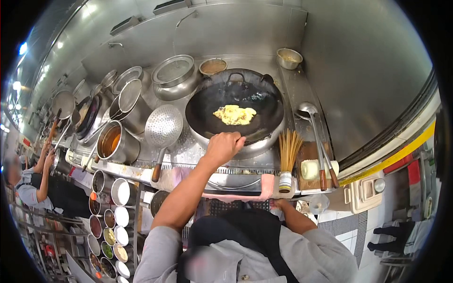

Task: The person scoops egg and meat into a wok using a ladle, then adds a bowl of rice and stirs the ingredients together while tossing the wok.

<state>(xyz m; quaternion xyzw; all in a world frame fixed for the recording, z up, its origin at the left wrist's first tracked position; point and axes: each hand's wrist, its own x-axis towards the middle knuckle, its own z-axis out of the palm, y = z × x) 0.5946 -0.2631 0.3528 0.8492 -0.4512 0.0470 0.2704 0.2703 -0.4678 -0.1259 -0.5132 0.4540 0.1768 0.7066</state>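
Observation:
A black wok (207,111) sits on the stove, with yellow cooked egg (234,115) in its middle. My left hand (225,148) is closed on the wok's near rim. Low at my right side, by the counter's front edge, is my right hand (278,203); its fingers are mostly hidden. A pink towel (267,186) hangs over the front edge close to it. To the left of the wok lies a large perforated skimmer (164,126). Right of the wok, a bundle of bamboo sticks (289,147) stands beside two ladles (317,137).
A lidded pot (173,78) and a bowl (213,66) stand behind at left. A pot of brown liquid (111,141) is at left, above rows of ingredient containers (121,216). A metal bowl (289,58) sits back right. A co-worker (42,184) works at far left.

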